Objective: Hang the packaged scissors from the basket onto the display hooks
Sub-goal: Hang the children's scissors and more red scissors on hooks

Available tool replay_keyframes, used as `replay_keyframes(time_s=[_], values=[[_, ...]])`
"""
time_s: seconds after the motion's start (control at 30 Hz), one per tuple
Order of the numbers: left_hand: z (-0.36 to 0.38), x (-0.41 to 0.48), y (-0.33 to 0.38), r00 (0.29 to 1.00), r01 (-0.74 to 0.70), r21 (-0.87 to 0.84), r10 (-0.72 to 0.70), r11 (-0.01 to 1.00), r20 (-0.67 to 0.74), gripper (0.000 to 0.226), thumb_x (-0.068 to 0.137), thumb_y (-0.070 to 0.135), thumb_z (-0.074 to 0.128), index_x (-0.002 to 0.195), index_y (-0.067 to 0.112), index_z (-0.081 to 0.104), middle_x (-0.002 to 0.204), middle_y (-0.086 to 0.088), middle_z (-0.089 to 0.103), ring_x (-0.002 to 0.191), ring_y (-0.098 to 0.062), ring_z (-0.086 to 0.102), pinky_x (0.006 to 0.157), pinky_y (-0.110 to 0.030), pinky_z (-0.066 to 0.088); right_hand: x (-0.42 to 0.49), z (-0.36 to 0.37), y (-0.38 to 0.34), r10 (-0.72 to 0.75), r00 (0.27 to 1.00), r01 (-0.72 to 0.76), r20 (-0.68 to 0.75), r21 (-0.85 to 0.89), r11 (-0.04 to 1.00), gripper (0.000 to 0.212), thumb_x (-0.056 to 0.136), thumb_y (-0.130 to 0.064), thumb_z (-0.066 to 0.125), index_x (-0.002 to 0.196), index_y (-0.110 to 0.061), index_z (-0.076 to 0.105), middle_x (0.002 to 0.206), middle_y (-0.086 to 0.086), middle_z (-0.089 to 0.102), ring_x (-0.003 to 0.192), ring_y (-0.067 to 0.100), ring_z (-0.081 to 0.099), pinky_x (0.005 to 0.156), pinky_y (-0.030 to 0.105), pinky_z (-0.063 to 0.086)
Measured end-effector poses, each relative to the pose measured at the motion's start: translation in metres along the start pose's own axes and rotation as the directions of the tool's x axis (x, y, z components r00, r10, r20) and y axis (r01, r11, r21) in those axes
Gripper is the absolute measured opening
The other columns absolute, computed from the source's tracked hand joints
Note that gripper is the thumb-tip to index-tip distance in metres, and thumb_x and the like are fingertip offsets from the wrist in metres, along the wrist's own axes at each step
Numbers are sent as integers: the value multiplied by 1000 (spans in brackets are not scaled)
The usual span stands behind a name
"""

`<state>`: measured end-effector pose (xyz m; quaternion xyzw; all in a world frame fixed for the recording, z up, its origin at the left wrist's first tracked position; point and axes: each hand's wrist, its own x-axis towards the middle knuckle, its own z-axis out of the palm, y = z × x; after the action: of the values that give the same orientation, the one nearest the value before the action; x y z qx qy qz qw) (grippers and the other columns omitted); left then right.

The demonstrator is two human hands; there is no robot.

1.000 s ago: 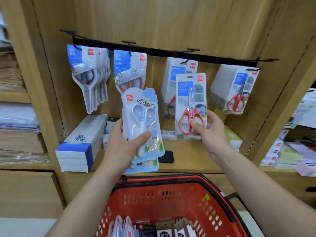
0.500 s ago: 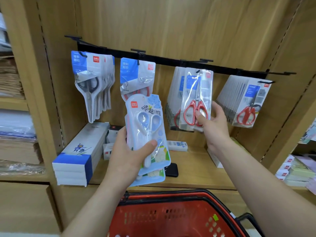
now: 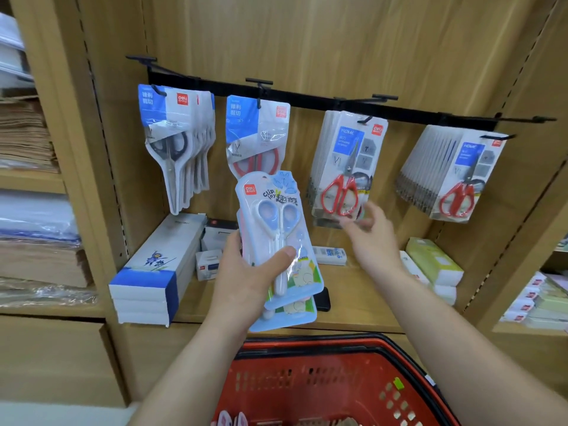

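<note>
My left hand (image 3: 246, 276) grips two or so stacked packs of light-blue children's scissors (image 3: 281, 232), thumb across the front pack. My right hand (image 3: 373, 232) is empty with fingers spread, just below the red-handled scissors pack (image 3: 347, 167) that hangs at the front of the third hook (image 3: 365, 119). A black hook rail (image 3: 307, 99) crosses the wooden back panel. The red basket (image 3: 338, 376) sits below my arms with more packs at its bottom.
Grey-handled scissors packs (image 3: 175, 139) hang on the left hook, a blue-and-red pack (image 3: 256, 133) on the second, and a row of red-handled packs (image 3: 455, 176) on the far right hook. Boxes (image 3: 153, 272) and small cartons lie on the shelf beneath.
My right hand lifted the red-handled pack up onto the third hook and let it go, then dropped slightly away. The left hand kept its packs. The view tilted upward.
</note>
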<state>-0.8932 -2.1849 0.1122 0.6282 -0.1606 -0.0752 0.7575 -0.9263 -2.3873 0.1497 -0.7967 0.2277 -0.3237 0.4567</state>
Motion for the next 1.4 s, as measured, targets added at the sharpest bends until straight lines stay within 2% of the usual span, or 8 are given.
replay_keyframes(time_s=[0.17,0.3,0.43,0.5,0.67,0.9,1.3,1.4], values=[[7,-2,-6,1000,28,-45,-29,999,-3,48,80,30,88,121,31,62,110,10,77,97,-11,76,78,-47,63,-82,15,4,-26,878,-158,478,339,927,37,95,-34,69,131,-29,62,115,-5,74,104,15,74,84,36,62],[15,-12,-10,998,55,-17,-55,998,-21,51,75,41,85,119,28,62,106,2,77,94,-27,77,66,-63,58,-100,22,12,-71,923,-94,379,400,912,37,95,-24,72,130,-29,62,114,-10,76,107,9,72,91,27,59],[23,-19,-10,998,47,-81,-50,996,-34,33,98,41,68,125,23,64,113,1,78,98,-18,77,78,-46,64,-109,18,23,3,955,-143,297,451,881,37,92,-24,74,127,-24,60,108,-13,76,100,5,73,80,20,57],[27,-25,-10,998,36,-103,-40,994,-38,24,102,29,63,125,21,63,114,2,76,92,-8,76,63,-26,61,-115,13,26,67,964,-192,257,497,846,43,86,-35,76,123,-22,59,103,-13,77,98,6,73,77,19,56],[34,-45,-10,998,-66,-10,65,998,-17,26,100,23,66,125,27,62,112,16,76,103,0,71,69,-9,53,-122,-12,33,180,965,-253,189,502,827,22,89,-27,78,105,-15,67,95,-1,79,95,23,76,88,48,60],[58,-63,27,994,-112,59,110,992,27,23,99,30,67,118,39,59,113,22,70,94,16,65,76,-15,47,-126,-71,24,127,959,-231,254,432,872,18,96,-25,70,101,-11,61,71,2,68,45,16,51,38,25,37],[155,-40,149,956,-287,199,270,937,111,25,99,32,67,122,28,59,113,11,71,86,6,69,61,-10,50,-60,-215,-53,8,1000,-19,22,584,812,27,100,-5,64,124,-17,61,99,5,76,56,18,63,47,28,50],[183,-22,185,951,-303,199,283,932,122,29,97,33,70,123,28,59,117,8,71,100,-9,72,82,-31,60,-25,-245,-71,-42,996,77,-75,558,826,37,101,-6,61,129,-30,55,104,8,77,64,24,67,56,36,52]])
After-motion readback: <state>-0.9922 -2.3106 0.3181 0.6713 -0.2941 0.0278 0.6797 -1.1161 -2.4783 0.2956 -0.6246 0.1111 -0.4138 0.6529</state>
